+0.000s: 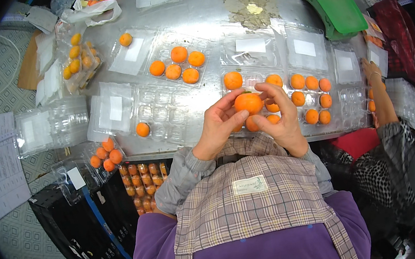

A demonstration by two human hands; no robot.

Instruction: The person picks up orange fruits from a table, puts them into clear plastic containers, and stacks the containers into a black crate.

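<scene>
A round orange citrus fruit (248, 103) with a bit of green at its top is raised between my hands, in front of my chest. My left hand (216, 122) pinches it with thumb and fingertips. From the other side, the fingertips of my right hand (283, 116) rest against its edge. Below the fruit lies a clear plastic clamshell tray (228, 92) partly filled with similar fruit (233, 80), its near part hidden by my hands. Its raised lid (250, 46) bears a white label. Alongside on the right is another tray of fruit (311, 83).
Left of my hands, an open tray (160, 114) holds one fruit (142, 129); a tray beyond holds several (173, 72). Stacked clamshells (55, 125) line the left edge. A green plastic tray (338, 10) stands far right. A co-worker's arm (381, 96) reaches in there.
</scene>
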